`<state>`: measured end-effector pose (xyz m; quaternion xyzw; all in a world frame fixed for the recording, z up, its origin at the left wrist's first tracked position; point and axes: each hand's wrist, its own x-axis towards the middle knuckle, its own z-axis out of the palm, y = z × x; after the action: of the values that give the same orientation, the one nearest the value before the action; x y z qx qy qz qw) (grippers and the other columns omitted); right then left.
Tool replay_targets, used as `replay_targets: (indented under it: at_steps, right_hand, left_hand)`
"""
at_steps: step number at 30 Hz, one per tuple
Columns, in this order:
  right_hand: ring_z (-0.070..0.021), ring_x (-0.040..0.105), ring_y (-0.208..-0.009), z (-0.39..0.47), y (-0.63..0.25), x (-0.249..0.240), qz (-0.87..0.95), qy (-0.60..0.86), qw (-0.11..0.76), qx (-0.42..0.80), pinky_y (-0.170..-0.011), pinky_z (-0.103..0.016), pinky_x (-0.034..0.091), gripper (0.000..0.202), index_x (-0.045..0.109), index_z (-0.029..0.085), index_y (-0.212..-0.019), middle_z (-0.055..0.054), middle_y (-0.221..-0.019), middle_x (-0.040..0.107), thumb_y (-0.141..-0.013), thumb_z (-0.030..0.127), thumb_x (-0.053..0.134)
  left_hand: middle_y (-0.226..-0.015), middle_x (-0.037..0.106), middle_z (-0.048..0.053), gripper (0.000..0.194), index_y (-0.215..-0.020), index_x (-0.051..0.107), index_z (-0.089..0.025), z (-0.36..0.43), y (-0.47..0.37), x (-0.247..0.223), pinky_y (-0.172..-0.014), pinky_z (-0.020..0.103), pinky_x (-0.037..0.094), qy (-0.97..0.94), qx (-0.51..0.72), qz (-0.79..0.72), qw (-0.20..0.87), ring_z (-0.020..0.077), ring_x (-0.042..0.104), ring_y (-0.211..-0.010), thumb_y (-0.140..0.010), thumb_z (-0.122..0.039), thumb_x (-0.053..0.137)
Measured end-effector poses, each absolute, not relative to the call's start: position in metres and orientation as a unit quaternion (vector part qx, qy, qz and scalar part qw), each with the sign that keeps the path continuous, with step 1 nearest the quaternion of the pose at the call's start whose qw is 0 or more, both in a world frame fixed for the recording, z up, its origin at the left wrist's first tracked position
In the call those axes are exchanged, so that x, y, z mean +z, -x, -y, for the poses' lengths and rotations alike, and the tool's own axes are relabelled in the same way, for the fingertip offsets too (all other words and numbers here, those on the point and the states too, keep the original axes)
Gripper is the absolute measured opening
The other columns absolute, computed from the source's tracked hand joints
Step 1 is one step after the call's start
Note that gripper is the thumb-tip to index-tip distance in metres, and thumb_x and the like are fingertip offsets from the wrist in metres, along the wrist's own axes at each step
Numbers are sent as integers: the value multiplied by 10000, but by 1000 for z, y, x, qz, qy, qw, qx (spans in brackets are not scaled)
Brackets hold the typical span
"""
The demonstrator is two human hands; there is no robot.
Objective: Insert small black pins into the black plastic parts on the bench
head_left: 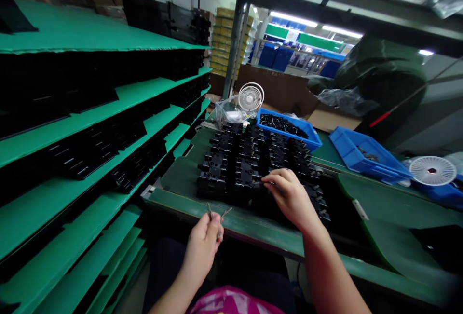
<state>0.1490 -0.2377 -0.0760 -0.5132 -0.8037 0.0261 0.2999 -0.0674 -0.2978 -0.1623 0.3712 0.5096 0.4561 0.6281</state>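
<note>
Rows of black plastic parts (pixel 247 171) stand close together on the green workbench (pixel 181 169). My left hand (pixel 208 237) is closed in front of the bench edge, pinching a few thin metal pins (pixel 224 212) that stick out above the fingers. Over the front of the rows, my right hand (pixel 287 193) is closed with its fingertips at one of the black parts. Whatever lies between those fingertips is too small and dark to make out.
Tall stacked green sheets (pixel 72 179) with black parts between them rise at my left. Behind the rows sits a blue bin (pixel 314 135) of small black pieces. Another blue bin (pixel 347 147), a white fan (pixel 251 96) and a second white fan (pixel 432 170) stand farther back and right.
</note>
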Motion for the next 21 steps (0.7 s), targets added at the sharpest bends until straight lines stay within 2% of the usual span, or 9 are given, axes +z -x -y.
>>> replay_targets:
  at_steps: [4, 11, 17, 21]
  right_hand:
    - [-233, 495, -922, 206, -155, -76, 809, 525, 258, -50, -786, -379, 448, 179, 649, 228, -963, -83, -983, 567, -905, 199, 482]
    - [-230, 482, -861, 187, -147, -85, 825, 513, 215, -97, -750, -380, 448, 183, 664, 217, -942, -90, -956, 575, -899, 203, 486]
    - [-233, 476, -866, 187, -147, -81, 829, 511, 197, -115, -752, -377, 447, 179, 660, 214, -946, -91, -955, 572, -899, 195, 488]
    - [-231, 499, -875, 192, -150, -74, 822, 519, 223, -68, -775, -388, 456, 162, 655, 206, -936, -88, -948, 589, -892, 189, 500]
  left_hand:
    - [-604, 484, -38, 311, -822, 536, -198, 300, 66, -164, -415, 172, 294, -415, 469, -514, 586, 82, 421, -492, -830, -506, 498]
    - [-620, 542, -16, 284, -836, 560, -208, 302, 70, -166, -548, 230, 429, -424, 485, -530, 552, 137, 521, -584, -807, -489, 537]
    - [-671, 569, -19, 219, -869, 530, -221, 303, 71, -165, -640, 250, 444, -494, 456, -541, 506, 134, 543, -624, -870, -431, 470]
    - [-673, 555, -24, 209, -878, 516, -226, 302, 71, -168, -629, 241, 435, -496, 457, -540, 504, 129, 539, -633, -884, -424, 450]
